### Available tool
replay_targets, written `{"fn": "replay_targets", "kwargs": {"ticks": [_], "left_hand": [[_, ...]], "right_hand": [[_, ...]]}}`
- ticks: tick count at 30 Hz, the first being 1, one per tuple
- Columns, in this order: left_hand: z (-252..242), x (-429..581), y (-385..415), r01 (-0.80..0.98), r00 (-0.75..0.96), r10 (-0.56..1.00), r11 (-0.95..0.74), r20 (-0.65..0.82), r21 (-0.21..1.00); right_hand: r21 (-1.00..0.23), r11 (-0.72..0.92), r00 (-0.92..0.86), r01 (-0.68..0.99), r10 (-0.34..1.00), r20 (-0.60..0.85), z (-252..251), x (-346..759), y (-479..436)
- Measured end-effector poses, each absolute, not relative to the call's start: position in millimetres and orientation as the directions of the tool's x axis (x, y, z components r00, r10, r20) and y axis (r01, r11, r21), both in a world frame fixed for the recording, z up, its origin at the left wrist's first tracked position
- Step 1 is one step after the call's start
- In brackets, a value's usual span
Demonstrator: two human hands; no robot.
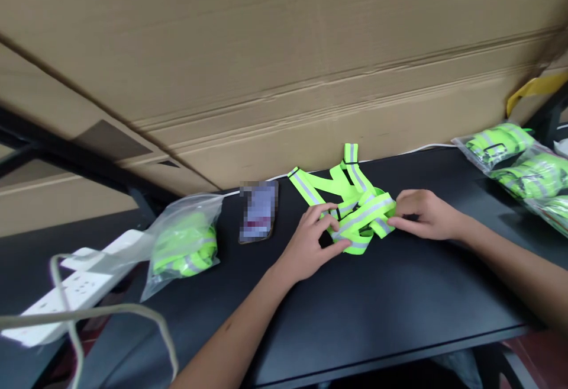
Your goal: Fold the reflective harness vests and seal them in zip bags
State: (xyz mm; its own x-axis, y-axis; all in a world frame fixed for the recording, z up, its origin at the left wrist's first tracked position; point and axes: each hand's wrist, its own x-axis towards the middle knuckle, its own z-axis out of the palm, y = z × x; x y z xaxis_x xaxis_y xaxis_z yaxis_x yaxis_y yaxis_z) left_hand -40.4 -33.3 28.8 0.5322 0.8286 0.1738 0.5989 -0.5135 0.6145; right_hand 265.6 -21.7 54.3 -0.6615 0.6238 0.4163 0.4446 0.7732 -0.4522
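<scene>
A neon-yellow reflective strap vest (366,214) with silver stripes and black buckles lies loosely folded on the dark table. Its straps cross one another, and two looped ends reach toward the cardboard behind. At the left side of the bundle, my left hand (308,241) grips a folded strap between curved fingers and thumb. My right hand (423,214) pinches the bundle's right end, its fingertips partly hidden behind the strap.
A phone (258,211) lies left of the vest. Beyond it are a clear bag with a rolled vest (186,247) and a white power strip (80,288) with cables. Several bagged vests (532,170) sit at the right. Large cardboard boxes (284,51) stand behind the table (355,318).
</scene>
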Motion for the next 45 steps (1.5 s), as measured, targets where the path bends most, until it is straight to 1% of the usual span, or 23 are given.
{"fn": "replay_targets", "kwargs": {"ticks": [2, 4, 5, 7, 9, 11, 13, 15, 17, 20, 22, 23, 24, 26, 28, 29, 31, 33, 35, 37, 40, 43, 45], "left_hand": [[27, -35, -35, 0.636, 0.454, 0.881, -0.423, 0.130, 0.646], [27, -31, -36, 0.675, 0.437, 0.895, -0.392, 0.090, 0.625], [27, -29, -36, 0.687, 0.452, 0.889, -0.399, 0.073, 0.608], [29, -26, -38, 0.687, 0.495, 0.867, -0.434, 0.062, 0.583], [31, -24, -41, 0.676, 0.517, 0.852, -0.461, 0.076, 0.575], [33, -21, -44, 0.659, 0.536, 0.838, -0.490, 0.101, 0.571], [33, -19, -45, 0.649, 0.530, 0.831, -0.525, 0.168, 0.551], [31, -17, -43, 0.657, 0.498, 0.818, -0.573, 0.288, 0.490], [28, -17, -39, 0.665, 0.469, 0.777, -0.624, 0.421, 0.410], [24, -17, -35, 0.648, 0.479, 0.694, -0.693, 0.537, 0.317], [23, -19, -36, 0.629, 0.520, 0.654, -0.728, 0.549, 0.273], [23, -20, -38, 0.611, 0.546, 0.638, -0.746, 0.543, 0.264], [23, -21, -40, 0.584, 0.572, 0.622, -0.767, 0.535, 0.266], [25, -23, -44, 0.507, 0.625, 0.580, -0.811, 0.523, 0.294], [26, -24, -48, 0.428, 0.679, 0.531, -0.847, 0.506, 0.315], [26, -24, -50, 0.408, 0.702, 0.515, -0.857, 0.492, 0.315], [27, -23, -51, 0.410, 0.727, 0.508, -0.861, 0.462, 0.302], [27, -21, -53, 0.422, 0.733, 0.520, -0.854, 0.440, 0.306], [28, -19, -55, 0.413, 0.716, 0.550, -0.830, 0.431, 0.374], [27, -17, -57, 0.397, 0.667, 0.620, -0.765, 0.413, 0.507], [24, -13, -58, 0.386, 0.524, 0.769, -0.598, 0.366, 0.702], [19, -9, -55, 0.377, 0.311, 0.896, -0.423, 0.318, 0.824], [18, -8, -55, 0.371, 0.225, 0.949, -0.293, 0.220, 0.881]], "right_hand": [[-0.548, 0.680, -0.489, 0.487, 0.732, 0.473, 45, 262, -21], [-0.598, 0.603, -0.325, 0.527, 0.794, 0.514, 38, 259, -17], [-0.604, 0.594, -0.314, 0.532, 0.800, 0.511, 36, 258, -15], [-0.603, 0.610, -0.433, 0.515, 0.791, 0.431, 33, 256, -11], [-0.607, 0.612, -0.584, 0.507, 0.762, 0.280, 33, 255, -11], [-0.607, 0.579, -0.639, 0.545, 0.755, 0.147, 33, 254, -12], [-0.580, 0.565, -0.632, 0.587, 0.767, 0.108, 33, 252, -14], [-0.510, 0.603, -0.606, 0.613, 0.774, 0.186, 33, 249, -13], [-0.376, 0.678, -0.588, 0.632, 0.735, 0.337, 32, 248, -11], [-0.114, 0.783, -0.638, 0.611, 0.573, 0.514, 32, 250, -7], [-0.008, 0.837, -0.709, 0.547, 0.468, 0.527, 34, 256, -5], [-0.008, 0.863, -0.743, 0.506, 0.441, 0.504, 35, 259, -6], [-0.052, 0.885, -0.771, 0.462, 0.430, 0.469, 37, 262, -7], [-0.245, 0.888, -0.793, 0.390, 0.459, 0.401, 41, 265, -12], [-0.448, 0.800, -0.761, 0.398, 0.561, 0.325, 46, 263, -18], [-0.509, 0.743, -0.733, 0.435, 0.620, 0.279, 48, 260, -22], [-0.535, 0.656, -0.690, 0.532, 0.702, 0.175, 53, 254, -28], [-0.507, 0.645, -0.700, 0.572, 0.706, 0.107, 58, 248, -32], [-0.502, 0.680, -0.724, 0.534, 0.675, 0.143, 60, 244, -34], [-0.525, 0.714, -0.698, 0.464, 0.659, 0.280, 59, 244, -35], [-0.594, 0.706, -0.542, 0.387, 0.695, 0.473, 55, 246, -37], [-0.703, 0.633, -0.385, 0.324, 0.767, 0.513, 53, 248, -43], [-0.766, 0.575, -0.313, 0.289, 0.813, 0.492, 55, 249, -53]]}}
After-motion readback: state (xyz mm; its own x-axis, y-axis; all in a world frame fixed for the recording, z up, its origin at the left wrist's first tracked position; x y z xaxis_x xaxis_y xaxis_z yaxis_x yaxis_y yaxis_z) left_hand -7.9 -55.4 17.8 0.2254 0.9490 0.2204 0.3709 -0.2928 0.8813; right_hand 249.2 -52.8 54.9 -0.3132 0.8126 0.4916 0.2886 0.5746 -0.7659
